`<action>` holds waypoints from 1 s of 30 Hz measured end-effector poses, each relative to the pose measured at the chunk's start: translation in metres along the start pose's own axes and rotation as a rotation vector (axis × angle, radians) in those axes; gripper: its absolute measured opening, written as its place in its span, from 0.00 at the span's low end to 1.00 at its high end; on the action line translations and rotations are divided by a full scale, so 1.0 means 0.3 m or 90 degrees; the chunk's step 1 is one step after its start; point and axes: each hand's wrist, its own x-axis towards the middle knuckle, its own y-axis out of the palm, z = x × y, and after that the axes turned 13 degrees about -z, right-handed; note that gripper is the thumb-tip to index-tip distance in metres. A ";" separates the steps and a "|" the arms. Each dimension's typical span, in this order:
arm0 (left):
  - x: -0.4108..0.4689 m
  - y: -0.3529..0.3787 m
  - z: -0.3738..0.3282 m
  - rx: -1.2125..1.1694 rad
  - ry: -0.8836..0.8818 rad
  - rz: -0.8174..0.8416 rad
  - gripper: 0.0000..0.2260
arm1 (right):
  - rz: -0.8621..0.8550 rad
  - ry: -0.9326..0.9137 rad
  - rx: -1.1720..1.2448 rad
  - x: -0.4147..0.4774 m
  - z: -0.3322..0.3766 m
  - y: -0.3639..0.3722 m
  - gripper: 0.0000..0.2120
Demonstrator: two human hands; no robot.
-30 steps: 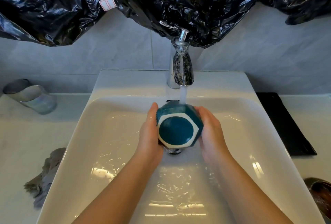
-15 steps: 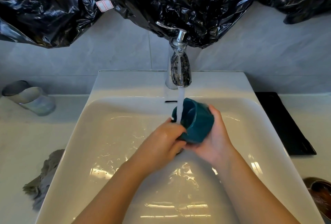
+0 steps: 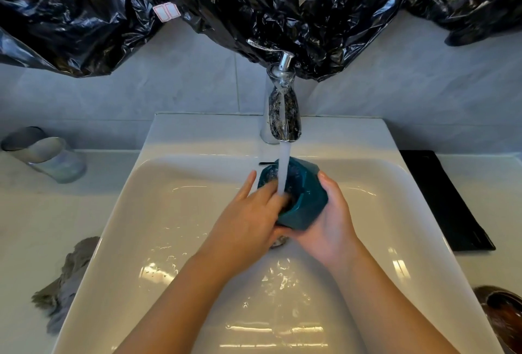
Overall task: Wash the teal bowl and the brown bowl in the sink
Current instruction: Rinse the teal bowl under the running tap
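The teal bowl (image 3: 306, 203) is held over the white sink (image 3: 158, 226), mouth turned up and toward the chrome faucet (image 3: 282, 116). Running water (image 3: 283, 172) pours into it. My right hand (image 3: 330, 223) grips the bowl from below and the right side. My left hand (image 3: 248, 220) reaches in from the left, its fingers dipping inside the bowl under the stream, index finger lying along the rim. The brown bowl (image 3: 500, 317) sits on the counter at the lower right, partly cut off by the frame edge.
A glass cup (image 3: 50, 158) lies tilted on the left counter. A grey rag (image 3: 67, 277) is crumpled at the sink's left edge. A black mat (image 3: 443, 201) lies right of the sink. Black plastic sheeting (image 3: 254, 8) hangs over the wall above the faucet.
The bowl was turned from base-toward-me to mouth under the stream. My left hand left the bowl's outer side and went into its opening; my right hand now carries it alone.
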 end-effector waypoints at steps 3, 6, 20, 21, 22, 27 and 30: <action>0.001 -0.013 -0.014 -0.094 -0.056 -0.045 0.15 | 0.040 -0.011 0.002 0.000 -0.018 0.001 0.22; -0.005 -0.023 -0.044 -0.335 -0.201 -0.066 0.08 | 0.056 -0.002 0.007 0.004 -0.041 0.005 0.20; -0.006 0.004 -0.011 -0.086 -0.045 0.006 0.11 | 0.018 -0.037 -0.050 0.012 -0.031 -0.009 0.23; -0.006 -0.004 -0.028 -0.186 -0.089 0.005 0.09 | 0.021 -0.036 -0.040 0.012 -0.029 -0.009 0.24; -0.007 -0.013 -0.050 -0.291 -0.152 -0.006 0.08 | 0.025 -0.040 -0.031 0.014 -0.031 -0.014 0.25; -0.007 -0.021 -0.034 -0.354 -0.080 -0.020 0.07 | 0.025 -0.031 -0.030 0.010 -0.027 -0.015 0.28; -0.011 0.000 0.021 -0.040 0.002 -0.003 0.18 | 0.016 -0.017 -0.029 0.021 -0.027 -0.019 0.31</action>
